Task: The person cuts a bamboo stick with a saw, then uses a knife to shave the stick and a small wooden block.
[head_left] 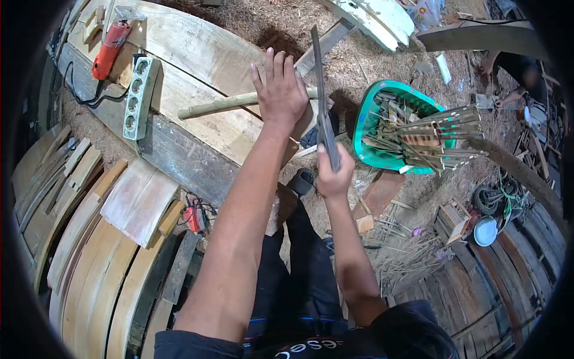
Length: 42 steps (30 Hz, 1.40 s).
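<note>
My left hand (279, 88) reaches forward, palm down with fingers apart, over a green bamboo pole (224, 105) lying across a wide wooden plank (197, 54); whether it touches the pole I cannot tell. My right hand (332, 175) grips the handle of a long dark blade (320, 90) that points away from me, just right of the left hand.
A green plastic basin (366, 122) full of split bamboo sticks stands to the right. A red power tool (109, 48) and a power strip (139, 90) lie on the plank at the left. Curved wooden boards (101, 251) are stacked lower left. Another person's hand (505, 99) works far right.
</note>
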Tool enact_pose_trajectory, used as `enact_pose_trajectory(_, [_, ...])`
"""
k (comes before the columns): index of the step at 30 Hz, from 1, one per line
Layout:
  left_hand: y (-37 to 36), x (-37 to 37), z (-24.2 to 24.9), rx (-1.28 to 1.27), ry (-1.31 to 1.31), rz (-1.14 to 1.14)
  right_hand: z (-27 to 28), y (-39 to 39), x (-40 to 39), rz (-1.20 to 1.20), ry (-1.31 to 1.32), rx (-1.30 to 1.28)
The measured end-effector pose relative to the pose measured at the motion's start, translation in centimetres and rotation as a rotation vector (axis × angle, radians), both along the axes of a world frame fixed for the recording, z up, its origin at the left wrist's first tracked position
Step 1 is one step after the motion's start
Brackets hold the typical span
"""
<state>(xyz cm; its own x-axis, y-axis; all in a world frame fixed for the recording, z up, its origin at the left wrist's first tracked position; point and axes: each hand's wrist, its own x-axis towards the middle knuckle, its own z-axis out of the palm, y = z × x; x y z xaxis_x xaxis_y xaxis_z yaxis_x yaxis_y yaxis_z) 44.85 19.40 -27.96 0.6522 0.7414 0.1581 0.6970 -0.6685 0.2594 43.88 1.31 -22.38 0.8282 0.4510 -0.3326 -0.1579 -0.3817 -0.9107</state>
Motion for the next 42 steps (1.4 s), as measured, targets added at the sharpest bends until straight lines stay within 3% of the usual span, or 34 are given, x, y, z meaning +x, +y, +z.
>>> enact_pose_trajectory(12, [0.1,-0.8,0.0,-0.065,-0.236,-0.106,0.6,1.5,0.1,-0.033,-0.106,-0.033])
enact_pose_trajectory(17, [0.4,-0.6,-1.0,-0.014,-0.232,-0.092,0.2,2.1,0.6,-0.023,-0.118,0.002])
enact_pose_trajectory(20, [1.6,0.4,1.8,-0.153,0.062,-0.074,-0.2,3.0,2.4,0.018,-0.117,0.021])
enact_pose_trajectory(25, [3.6,0.8,-0.5,0.114,-0.049,-0.113,-0.1,4.2,3.7,0.06,-0.105,0.038])
enact_pose_trajectory(29, [3.6,0.8,0.5,0.009,0.114,-0.105,-0.1,4.1,3.8,0.053,-0.042,0.046])
enact_pose_trajectory(34, [3.5,0.8,0.0,-0.024,0.054,-0.087,1.0,3.7,3.3,0.067,-0.043,0.008])
enact_pose_trajectory(38, [3.6,1.2,0.4,-0.09,-0.025,-0.058,2.0,-2.3,-0.7,0.067,-0.094,-0.076])
enact_pose_trajectory(42, [3.3,0.8,0.6,-0.097,-0.005,-0.072,3.2,0.7,1.7,0.068,0.003,-0.059])
